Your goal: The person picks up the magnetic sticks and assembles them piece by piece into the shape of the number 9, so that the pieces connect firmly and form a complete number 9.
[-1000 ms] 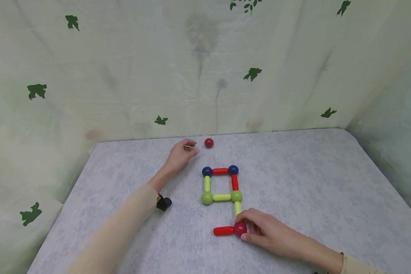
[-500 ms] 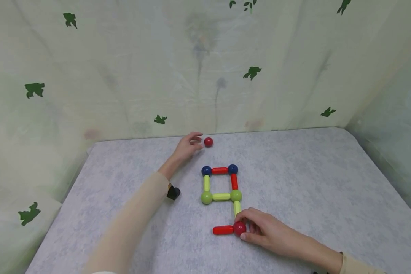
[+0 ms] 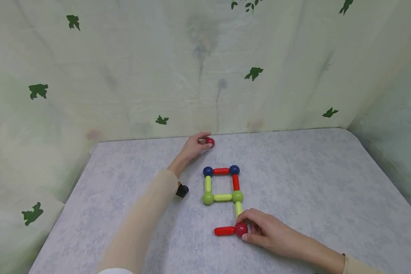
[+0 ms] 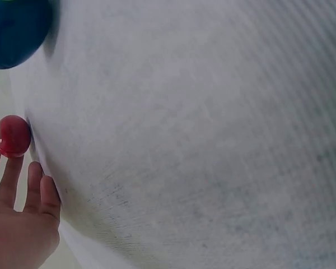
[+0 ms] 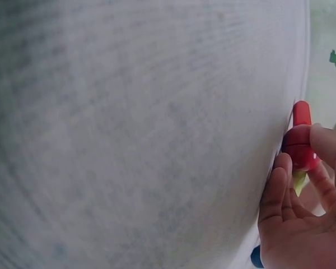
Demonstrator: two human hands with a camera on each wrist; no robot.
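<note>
At the table's far edge my left hand (image 3: 193, 147) has its thumb and fingers round a loose red ball (image 3: 210, 142). In the left wrist view the red ball (image 4: 14, 136) sits between thumb and fingers. My right hand (image 3: 272, 233) pinches a second red ball (image 3: 241, 229) near the front. A red rod (image 3: 224, 231) sticks out leftward from that ball, and a yellow-green rod (image 3: 238, 209) runs up from it. This rod meets a square of rods with two blue balls (image 3: 208, 171) at the back corners and two green balls (image 3: 208, 198) at the front ones.
The grey mottled table (image 3: 311, 182) spreads out on both sides of the square. Behind it hangs a pale curtain (image 3: 140, 76) with green leaf shapes. A black wrist device (image 3: 182, 190) sits at the left sleeve.
My left hand has moved right and slightly away from me, and its fingers now close round the far red ball. My right hand keeps its hold on the near ball.
</note>
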